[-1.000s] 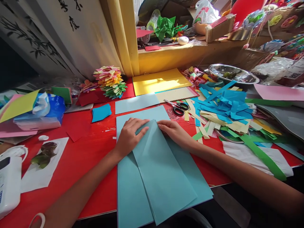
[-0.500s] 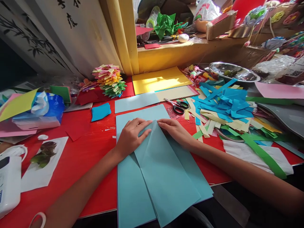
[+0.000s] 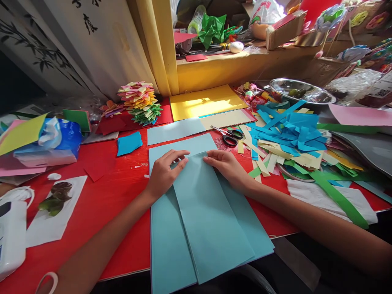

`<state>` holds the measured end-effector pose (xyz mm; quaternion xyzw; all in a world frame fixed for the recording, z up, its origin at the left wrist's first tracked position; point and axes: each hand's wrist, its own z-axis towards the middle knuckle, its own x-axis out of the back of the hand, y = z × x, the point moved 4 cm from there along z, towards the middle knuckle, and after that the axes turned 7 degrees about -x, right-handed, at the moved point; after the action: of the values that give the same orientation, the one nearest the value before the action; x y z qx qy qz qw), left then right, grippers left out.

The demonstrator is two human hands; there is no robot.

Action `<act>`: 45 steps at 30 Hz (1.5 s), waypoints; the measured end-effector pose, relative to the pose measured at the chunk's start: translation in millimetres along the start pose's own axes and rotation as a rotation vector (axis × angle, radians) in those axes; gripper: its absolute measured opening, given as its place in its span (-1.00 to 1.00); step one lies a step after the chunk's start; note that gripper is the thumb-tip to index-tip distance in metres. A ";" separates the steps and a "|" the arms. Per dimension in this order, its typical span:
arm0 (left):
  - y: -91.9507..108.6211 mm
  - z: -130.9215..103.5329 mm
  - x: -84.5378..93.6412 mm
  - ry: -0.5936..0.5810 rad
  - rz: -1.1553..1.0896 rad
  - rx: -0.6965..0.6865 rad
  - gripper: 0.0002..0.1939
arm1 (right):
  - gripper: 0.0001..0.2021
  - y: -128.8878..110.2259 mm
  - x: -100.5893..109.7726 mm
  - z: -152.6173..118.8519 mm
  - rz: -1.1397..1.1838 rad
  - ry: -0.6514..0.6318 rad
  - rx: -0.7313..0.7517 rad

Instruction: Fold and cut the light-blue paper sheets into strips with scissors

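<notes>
A light blue paper sheet (image 3: 214,220), folded lengthwise, lies over a stack of light blue paper (image 3: 170,245) on the red table. My left hand (image 3: 167,172) is at its far left corner, with curved index finger and thumb at the edge. At the far right corner, my right hand (image 3: 226,165) pinches the folded sheet between thumb and fingers. The far edge is slightly raised between both hands. Just beyond my right hand lie black-handled scissors (image 3: 230,139).
Blue strips (image 3: 297,130) and other cut paper strips are heaped at the right. A small blue paper pile (image 3: 129,143) and a colourful folded-paper piece (image 3: 139,102) lie farther left. Yellow paper (image 3: 208,102) is at the back, near a metal bowl (image 3: 303,92).
The sheet's creased peak between my hands has flattened into a straight far edge. My hands have drawn slightly apart, and the sheet's near end has shifted a little away and left.
</notes>
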<state>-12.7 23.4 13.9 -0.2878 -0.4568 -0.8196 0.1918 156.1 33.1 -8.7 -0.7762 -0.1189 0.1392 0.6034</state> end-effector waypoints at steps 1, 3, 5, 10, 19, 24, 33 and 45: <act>-0.8 0.1 -0.2 -0.005 -0.014 0.017 -0.77 | -0.82 -0.1 0.1 0.0 0.028 -0.004 -0.002; -2.0 0.2 -0.6 -0.013 -0.034 0.042 -0.77 | -0.83 -0.4 0.7 0.4 0.061 -0.001 0.001; -2.1 0.2 -0.6 -0.006 -0.031 0.044 -0.78 | -0.84 -0.1 1.2 1.2 0.082 -0.001 -0.001; 1.5 -0.1 0.0 0.020 0.016 -0.008 -0.78 | -0.75 2.8 1.9 3.2 0.043 -0.025 -0.020; 2.8 -0.6 1.3 0.051 -0.004 -0.012 -0.79 | -0.64 1.4 2.1 0.3 -0.041 0.004 -0.022; 2.7 0.1 1.6 0.052 0.003 -0.010 -0.77 | -0.65 1.2 1.6 0.9 -0.015 -0.015 -0.010; 1.3 0.3 0.8 0.031 0.003 0.000 -0.74 | -0.66 1.9 2.0 2.4 -0.010 -0.021 -0.001; 0.5 -0.1 0.9 0.043 0.017 -0.017 -0.74 | -0.70 1.6 1.9 3.0 0.008 -0.054 0.008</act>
<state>-13.1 23.0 14.8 -0.2753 -0.4432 -0.8278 0.2063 156.8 36.0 -11.1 -0.7703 -0.1315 0.1627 0.6024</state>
